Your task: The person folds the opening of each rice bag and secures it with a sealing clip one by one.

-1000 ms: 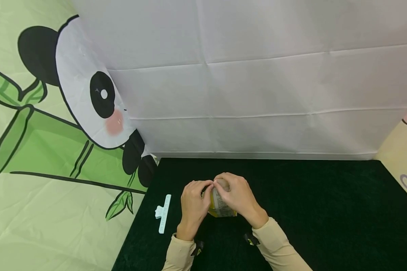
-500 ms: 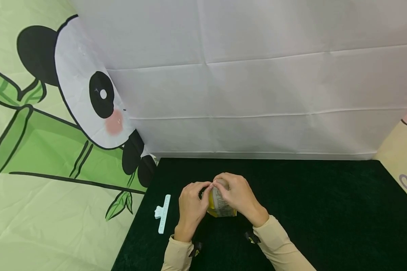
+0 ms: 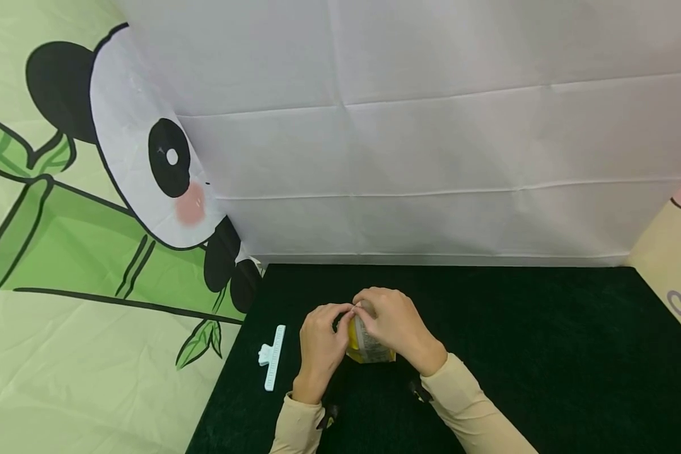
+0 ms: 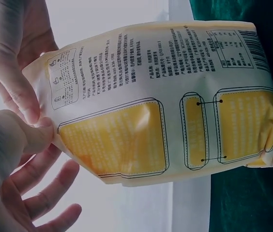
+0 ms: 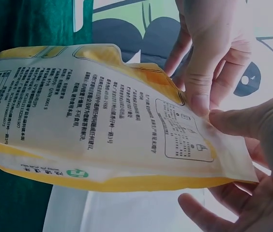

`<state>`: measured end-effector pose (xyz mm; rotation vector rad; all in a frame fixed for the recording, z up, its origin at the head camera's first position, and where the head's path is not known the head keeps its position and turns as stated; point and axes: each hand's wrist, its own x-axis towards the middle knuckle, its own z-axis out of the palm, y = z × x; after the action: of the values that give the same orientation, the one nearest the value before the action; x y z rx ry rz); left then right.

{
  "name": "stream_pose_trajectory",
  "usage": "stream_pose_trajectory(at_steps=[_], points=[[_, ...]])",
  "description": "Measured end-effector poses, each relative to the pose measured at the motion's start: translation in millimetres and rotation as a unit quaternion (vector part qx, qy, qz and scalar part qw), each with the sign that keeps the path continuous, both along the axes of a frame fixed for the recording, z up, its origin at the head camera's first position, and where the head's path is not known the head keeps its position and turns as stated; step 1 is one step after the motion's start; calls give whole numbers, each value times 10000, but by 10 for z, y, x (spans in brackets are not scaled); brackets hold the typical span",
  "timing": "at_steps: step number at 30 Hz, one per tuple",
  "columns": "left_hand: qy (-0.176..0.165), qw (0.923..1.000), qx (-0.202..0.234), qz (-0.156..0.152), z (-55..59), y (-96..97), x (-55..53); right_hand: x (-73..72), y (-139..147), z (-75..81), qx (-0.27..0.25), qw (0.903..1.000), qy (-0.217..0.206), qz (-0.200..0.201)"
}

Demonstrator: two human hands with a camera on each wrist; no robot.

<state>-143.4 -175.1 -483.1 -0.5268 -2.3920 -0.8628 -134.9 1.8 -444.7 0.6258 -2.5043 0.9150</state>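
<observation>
Yellow-and-white packet (image 3: 371, 348) upright over dark green cloth (image 3: 545, 359), body below fingers (image 4: 54, 193). Left hand (image 3: 322, 339) pinches packet's top edge; right hand (image 3: 396, 320) pinches same edge just beside, fingertips nearly meeting. Pale clip (image 3: 274, 358) lies left of left hand, apart.

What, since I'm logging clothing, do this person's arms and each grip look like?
The left sleeve and right sleeve are beige, ending near the wrists. A small black device with a yellowish mark sits by the left wrist, a similar unit by the right. The left grip and right grip wear no gloves.
</observation>
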Motion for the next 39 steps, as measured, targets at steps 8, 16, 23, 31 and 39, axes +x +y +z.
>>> stream_pose_trajectory(at_steps=[8,16,23,31,39], points=[[-174,9998,-12,-32,24,-14,16,-1,-16,7,112,9999,-26,-79],[-10,10000,-38,-33,-7,-45,25,1,-36,-27,135,9998,119,-108],[24,10000,8,-33,-25,-52,10,2,-54,-30,347,9978,524,-210],[-136,9998,129,3,-35,-15,0,5,-90,-43,591,9920,1071,-321],[-119,9998,136,-29,-23,-43,7,19,-113,-38,671,9931,904,-337]])
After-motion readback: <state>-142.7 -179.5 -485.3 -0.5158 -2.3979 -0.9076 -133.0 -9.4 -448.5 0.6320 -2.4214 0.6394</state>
